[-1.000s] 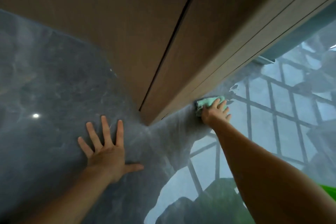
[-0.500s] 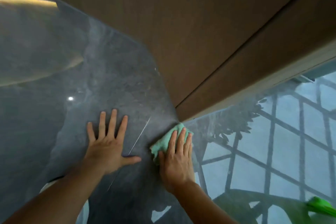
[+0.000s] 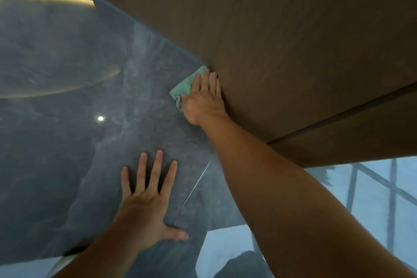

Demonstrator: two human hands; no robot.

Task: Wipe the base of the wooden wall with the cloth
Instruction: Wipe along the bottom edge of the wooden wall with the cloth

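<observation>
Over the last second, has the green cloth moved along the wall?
Yes. The cloth under the right hand has slid left, from right of the corner seam in the wooden wall to well left of it.

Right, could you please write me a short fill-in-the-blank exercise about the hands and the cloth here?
1. The cloth is ____ in colour.
2. The right hand presses the cloth on the floor at the base of a wall made of ____.
3. The left hand lies flat on the floor, fingers spread, and holds ____.

Missing words: green; wood; nothing.
</observation>
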